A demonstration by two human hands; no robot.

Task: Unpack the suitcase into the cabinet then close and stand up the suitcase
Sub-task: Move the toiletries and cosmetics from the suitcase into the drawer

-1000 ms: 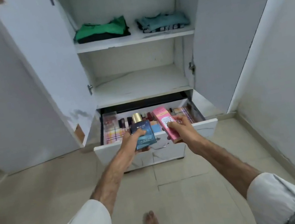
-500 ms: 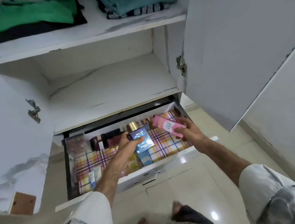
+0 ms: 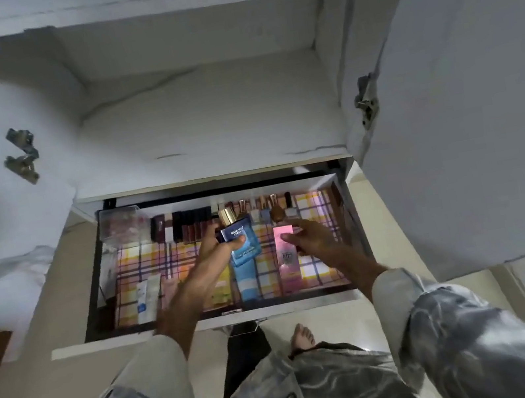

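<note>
My left hand [image 3: 215,246] grips a blue perfume bottle [image 3: 239,241] with a gold cap, held over the middle of the open drawer [image 3: 205,324]. A pink box [image 3: 287,257] lies flat on the drawer's checked lining, right of the bottle. My right hand [image 3: 309,236] hovers just above and beside the pink box, fingers spread and holding nothing. The suitcase is out of view.
Small bottles and lipsticks [image 3: 195,224] line the drawer's back wall, with a clear box [image 3: 122,222] at the back left. Tubes [image 3: 147,296] and a blue tube [image 3: 246,278] lie at the front. Open cabinet doors [image 3: 466,95] flank the bare shelf [image 3: 213,123].
I have moved in over the drawer. My right hand has laid the pink box flat on the lining and let go. My left hand still holds the blue bottle.
</note>
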